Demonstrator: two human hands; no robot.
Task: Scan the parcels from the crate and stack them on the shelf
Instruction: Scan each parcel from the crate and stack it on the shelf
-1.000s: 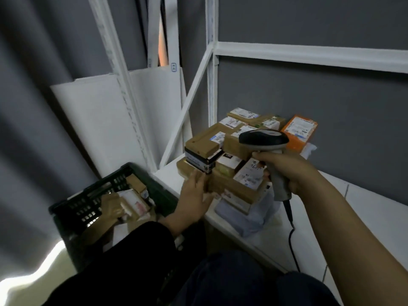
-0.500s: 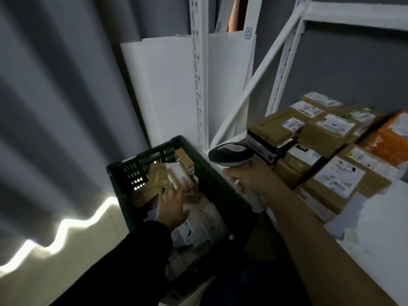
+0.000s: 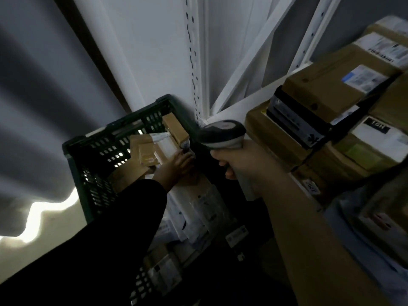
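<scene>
A dark green plastic crate (image 3: 88, 149) sits low on the left and holds brown cardboard parcels (image 3: 146, 152) and white mailer bags (image 3: 196, 206). My left hand (image 3: 174, 167), in a black sleeve, reaches into the crate. Its fingers lie stretched on a brown parcel with a white label (image 3: 164, 143); the dim light hides any grip. My right hand (image 3: 245, 164) grips the handle of a grey barcode scanner (image 3: 220, 133), whose head hangs over the crate's right edge. Stacked parcels (image 3: 326, 89) fill the white shelf on the right.
A white slotted shelf upright (image 3: 195, 62) and a diagonal brace (image 3: 249, 62) rise just behind the crate. A white board (image 3: 150, 45) leans on the grey wall. A pale blue bag (image 3: 353, 235) lies under the stacked parcels at lower right.
My view has swung left and down, from the shelf stack to the crate. My left hand left the stack and went deeper into the crate. The scanner moved with my right hand toward the crate.
</scene>
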